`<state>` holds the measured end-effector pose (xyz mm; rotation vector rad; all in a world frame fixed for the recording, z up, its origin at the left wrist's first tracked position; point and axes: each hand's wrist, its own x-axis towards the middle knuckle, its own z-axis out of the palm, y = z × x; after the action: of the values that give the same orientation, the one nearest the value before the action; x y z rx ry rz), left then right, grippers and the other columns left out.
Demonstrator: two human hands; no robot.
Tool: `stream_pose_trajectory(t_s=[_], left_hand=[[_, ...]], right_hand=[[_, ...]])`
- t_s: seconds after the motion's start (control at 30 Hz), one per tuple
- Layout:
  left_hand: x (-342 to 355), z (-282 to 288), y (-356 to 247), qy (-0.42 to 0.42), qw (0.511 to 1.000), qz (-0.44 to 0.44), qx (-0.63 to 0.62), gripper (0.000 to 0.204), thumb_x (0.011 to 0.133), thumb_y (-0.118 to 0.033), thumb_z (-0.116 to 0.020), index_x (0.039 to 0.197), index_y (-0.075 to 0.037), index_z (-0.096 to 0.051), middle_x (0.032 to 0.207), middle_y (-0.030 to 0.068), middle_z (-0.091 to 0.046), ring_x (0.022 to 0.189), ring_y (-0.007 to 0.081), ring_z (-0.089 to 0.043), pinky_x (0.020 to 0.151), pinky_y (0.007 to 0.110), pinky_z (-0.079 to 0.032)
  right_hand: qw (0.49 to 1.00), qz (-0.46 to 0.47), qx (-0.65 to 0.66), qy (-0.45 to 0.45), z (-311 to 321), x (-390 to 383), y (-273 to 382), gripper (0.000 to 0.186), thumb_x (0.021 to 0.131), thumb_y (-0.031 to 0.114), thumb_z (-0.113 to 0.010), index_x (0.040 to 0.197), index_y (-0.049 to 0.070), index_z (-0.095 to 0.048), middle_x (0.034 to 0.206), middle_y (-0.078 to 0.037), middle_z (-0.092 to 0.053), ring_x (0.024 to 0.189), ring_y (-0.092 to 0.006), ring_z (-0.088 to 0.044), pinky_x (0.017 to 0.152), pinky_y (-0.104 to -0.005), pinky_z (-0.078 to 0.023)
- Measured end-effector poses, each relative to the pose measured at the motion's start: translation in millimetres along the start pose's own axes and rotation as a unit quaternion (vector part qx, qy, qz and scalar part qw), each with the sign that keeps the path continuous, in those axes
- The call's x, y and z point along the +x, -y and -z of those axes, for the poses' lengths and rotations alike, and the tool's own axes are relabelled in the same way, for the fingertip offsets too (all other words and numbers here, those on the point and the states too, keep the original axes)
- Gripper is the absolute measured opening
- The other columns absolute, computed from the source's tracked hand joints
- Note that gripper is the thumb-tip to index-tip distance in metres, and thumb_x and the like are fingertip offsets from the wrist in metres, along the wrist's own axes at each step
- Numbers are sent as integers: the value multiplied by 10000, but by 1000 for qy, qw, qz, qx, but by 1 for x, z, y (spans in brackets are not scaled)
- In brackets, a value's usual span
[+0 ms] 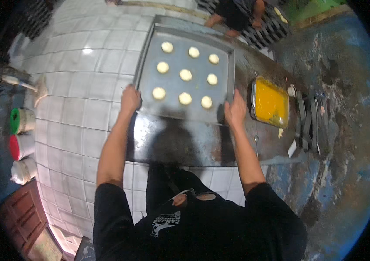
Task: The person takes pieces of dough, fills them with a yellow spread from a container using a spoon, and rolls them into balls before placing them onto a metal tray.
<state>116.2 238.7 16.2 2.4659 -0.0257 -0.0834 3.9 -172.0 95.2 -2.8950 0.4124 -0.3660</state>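
Note:
A square grey metal baking tray (202,113) lies on a dark metal worktop (141,139), holding several round pale dough pieces (185,74) in rows. My left hand (130,98) grips the tray's left side near the front corner. On the opposite side, my right hand (234,108) holds the tray's right edge, its fingertips partly hidden. Just right of that hand sits a rectangular container of yellow liquid (268,100), with a spoon (256,143) below it on the worktop.
Another person's legs (228,17) are beyond the tray. Stacked metal strips or moulds (309,119) lie at the right, near a small cup (292,90). At the left are lidded buckets (21,145), a brush-like tool (26,85) and a tiled surface (72,113).

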Motion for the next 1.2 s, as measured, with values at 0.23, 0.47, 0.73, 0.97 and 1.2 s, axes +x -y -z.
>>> stream_pose_trajectory(t_s=[0.23,0.47,0.73,0.97,1.2], left_hand=[[-159,3,89,33,980,179,80,462,974,-370,-531,1098,67,-610,1129,343,-627,1068,471,-614,920,534,-481],[-390,81,176,-117,879,382,-259,305,866,-162,-627,1073,59,-668,914,210,-703,776,257,-676,663,435,-519],[-462,123,205,-250,790,477,-293,274,911,-184,-670,960,85,-658,773,106,-654,636,223,-599,582,384,-484],[-432,108,337,-260,786,502,-251,264,940,-175,-644,934,88,-665,863,114,-687,718,193,-622,656,359,-497],[-293,41,515,-238,768,497,-328,344,978,-216,-607,1127,93,-626,953,105,-666,833,214,-595,763,386,-482]], right_hand=[[967,-39,209,143,-32,-76,-25,293,886,155,-598,1108,-24,-662,1039,-240,-655,1016,-424,-617,885,-465,-479],[944,149,242,167,-50,-157,75,275,875,118,-547,1096,-9,-651,1076,-239,-633,967,-447,-601,874,-521,-482],[860,321,302,257,-73,-117,252,286,915,153,-531,1131,13,-656,1068,-217,-654,984,-423,-623,853,-511,-498],[885,290,188,312,-143,-73,351,457,1006,368,-514,1309,35,-589,1305,-160,-612,1265,-303,-543,1164,-475,-287],[920,279,-6,275,-177,-85,386,646,926,492,-619,1377,41,-516,1416,-111,-540,1428,-371,-338,1176,-656,-61]])
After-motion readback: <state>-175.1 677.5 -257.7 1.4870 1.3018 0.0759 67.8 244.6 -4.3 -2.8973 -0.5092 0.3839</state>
